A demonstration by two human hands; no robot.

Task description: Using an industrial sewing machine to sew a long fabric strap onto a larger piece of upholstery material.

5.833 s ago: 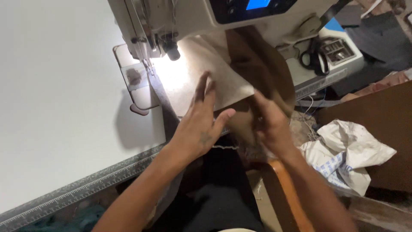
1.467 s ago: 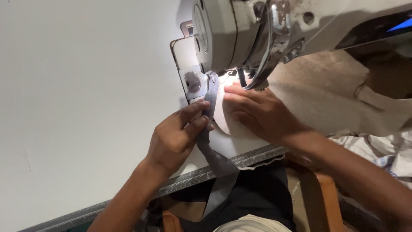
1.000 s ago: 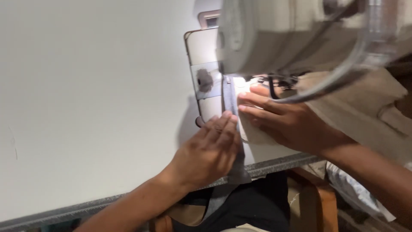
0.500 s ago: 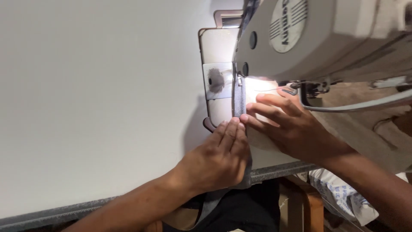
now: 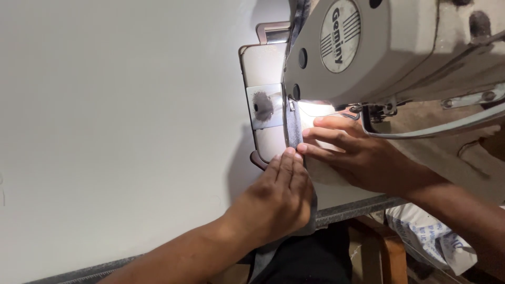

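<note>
Both hands now closer to needle vs a sec ago: left hand (image 5: 281, 197) & right hand (image 5: 357, 155), grips released, flat on grey strip (image 5: 293, 129) under sewing machine (image 5: 389, 47) — feeding seam.

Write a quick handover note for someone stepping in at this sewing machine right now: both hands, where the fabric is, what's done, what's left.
Left hand: flat, palm down on the grey strip, fingertips just short of the needle area.
Right hand: fingers spread on the beige fabric, pressing it beside the strip.
Both pieces lie on the white table under the sewing machine head, lit by its lamp; the strip's tail hangs off the table edge.
Done: pieces lined up at the foot.
Left: probably the seam along the strip; no stitching is visible.
</note>
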